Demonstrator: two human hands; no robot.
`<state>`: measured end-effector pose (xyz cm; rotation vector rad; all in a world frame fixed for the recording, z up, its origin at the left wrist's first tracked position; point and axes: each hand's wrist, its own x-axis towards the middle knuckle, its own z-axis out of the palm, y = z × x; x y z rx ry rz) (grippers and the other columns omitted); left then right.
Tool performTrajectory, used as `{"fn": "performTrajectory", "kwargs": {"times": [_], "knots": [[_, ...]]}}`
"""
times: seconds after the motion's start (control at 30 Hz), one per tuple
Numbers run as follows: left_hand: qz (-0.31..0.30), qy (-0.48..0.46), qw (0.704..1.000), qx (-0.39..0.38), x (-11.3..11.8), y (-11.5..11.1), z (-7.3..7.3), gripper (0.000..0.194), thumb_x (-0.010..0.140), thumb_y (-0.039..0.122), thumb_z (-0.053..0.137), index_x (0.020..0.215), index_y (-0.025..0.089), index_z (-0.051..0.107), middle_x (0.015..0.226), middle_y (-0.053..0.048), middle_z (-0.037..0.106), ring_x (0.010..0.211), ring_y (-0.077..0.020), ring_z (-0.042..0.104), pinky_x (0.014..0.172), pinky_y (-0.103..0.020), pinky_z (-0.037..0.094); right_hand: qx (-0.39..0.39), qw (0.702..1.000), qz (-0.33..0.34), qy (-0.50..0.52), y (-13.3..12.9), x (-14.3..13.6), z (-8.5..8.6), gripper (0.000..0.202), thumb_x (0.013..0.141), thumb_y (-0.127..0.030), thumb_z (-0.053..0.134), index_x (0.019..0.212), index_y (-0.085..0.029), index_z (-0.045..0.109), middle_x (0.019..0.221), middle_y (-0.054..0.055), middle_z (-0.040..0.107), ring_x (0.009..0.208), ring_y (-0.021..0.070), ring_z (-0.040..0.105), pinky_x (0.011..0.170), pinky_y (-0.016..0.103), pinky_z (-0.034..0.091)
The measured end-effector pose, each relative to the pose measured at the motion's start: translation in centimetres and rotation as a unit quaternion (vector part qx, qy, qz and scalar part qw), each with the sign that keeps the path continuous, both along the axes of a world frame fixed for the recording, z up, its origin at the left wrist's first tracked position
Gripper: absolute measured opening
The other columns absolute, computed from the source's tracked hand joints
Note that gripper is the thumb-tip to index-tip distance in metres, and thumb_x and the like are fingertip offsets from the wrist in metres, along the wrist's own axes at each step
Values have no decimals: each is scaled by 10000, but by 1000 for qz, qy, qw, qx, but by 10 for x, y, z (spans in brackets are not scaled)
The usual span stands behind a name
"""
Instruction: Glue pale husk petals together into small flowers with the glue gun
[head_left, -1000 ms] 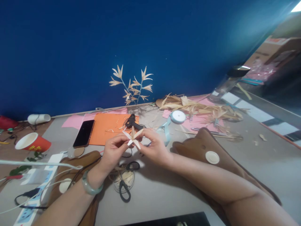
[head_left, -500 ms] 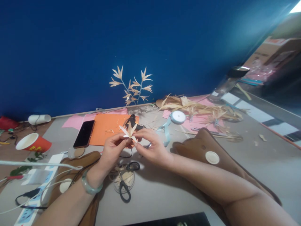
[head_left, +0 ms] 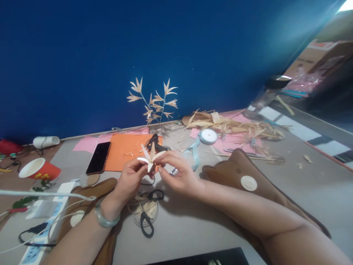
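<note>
Grip of the left hand (head_left: 132, 178) is closed, thumb against fingers, low on a pale flower (head_left: 150, 159) held up over the table (head_left: 176, 228). Right hand (head_left: 180, 172) is only partly curled: its forefinger lies at the right-hand petal, and the thumb sits lower with a small gap between. To do this well, I'd pinch the base firmly but lightly, since petals this thin could crease or split, and work one at a time from root to tip, with the right fingertips clear of the neighbours.

As for what can't be seen, the flower's base is lost inside the left grip, so how the petals join is unclear. Something shiny shows among the right fingers; ring or held object, I cannot tell. Beyond the flower, the glue gun (head_left: 156, 139) on the orange sheet (head_left: 117, 147) is partly covered by petals and hand. Further back, the husks (head_left: 220, 123) tangle too closely to separate by eye, and what supports the flower spray (head_left: 162, 99) before the blue wall (head_left: 165, 40) is hard to make out.
</note>
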<state>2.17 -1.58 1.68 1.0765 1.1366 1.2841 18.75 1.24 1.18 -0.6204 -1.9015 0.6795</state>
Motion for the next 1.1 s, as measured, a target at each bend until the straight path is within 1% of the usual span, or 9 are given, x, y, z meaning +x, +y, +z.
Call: {"fn": "performTrajectory", "kwargs": {"times": [0.2,0.33,0.5,0.6,0.67,0.77,0.9,1.0,1.1], "knots": [[-18,-8,1000,-14,4,-3,8,302,680,320,788,538,107,628,497,6,576,455,-71,508,480,-189,432,-16,1000,20,8,-1,2,2,262,764,-36,575,923,-215,684,950,53,694,938,198,633,831,353,497],[-16,-38,999,-22,3,-3,3,246,640,341,816,682,122,712,585,-16,639,508,-87,545,498,-192,441,-29,999,7,31,-3,1,6,195,810,-72,566,906,-197,680,898,54,699,889,180,644,818,342,498],[-46,-66,997,-13,-3,-2,-7,280,680,356,789,866,151,744,672,-34,676,560,-109,577,564,-232,481,-105,993,15,57,-3,-1,11,100,838,-167,591,904,-174,666,836,43,690,801,153,640,782,317,505],[-54,-62,997,-13,-4,-2,-9,212,699,329,777,796,144,737,630,-19,650,543,-98,559,556,-221,469,-152,986,19,61,-2,0,11,192,831,-202,616,1018,-170,648,822,34,687,763,143,635,758,306,511],[-48,-55,997,-19,-3,-2,-7,205,680,324,789,709,135,717,587,-8,625,505,-84,527,511,-204,440,-166,984,26,62,-2,0,12,147,826,-206,622,962,-169,662,835,39,689,774,144,637,764,306,511],[-32,-30,999,-21,-2,-1,-3,239,666,332,796,623,125,686,532,2,594,464,-70,489,469,-187,399,-159,985,36,55,-3,1,15,83,826,-165,601,840,-171,683,865,52,692,841,159,644,800,316,505],[-25,3,1000,14,-1,0,1,275,676,331,788,561,115,663,525,-6,597,462,-69,488,472,-185,398,-138,988,47,45,-4,2,16,138,814,-109,586,870,-178,692,867,57,697,868,169,649,809,328,508],[-16,0,999,31,-2,1,-1,256,682,314,783,567,120,662,531,-4,609,483,-80,522,502,-191,428,-114,990,49,58,-3,0,13,131,809,-96,581,848,-174,679,893,67,700,878,173,652,800,329,516],[-6,-7,1000,27,-5,1,-6,224,692,307,775,607,129,669,551,-10,638,505,-95,562,518,-196,446,-53,997,31,54,-1,-2,6,143,803,-86,577,861,-179,670,922,72,708,910,185,650,821,352,500]]}}
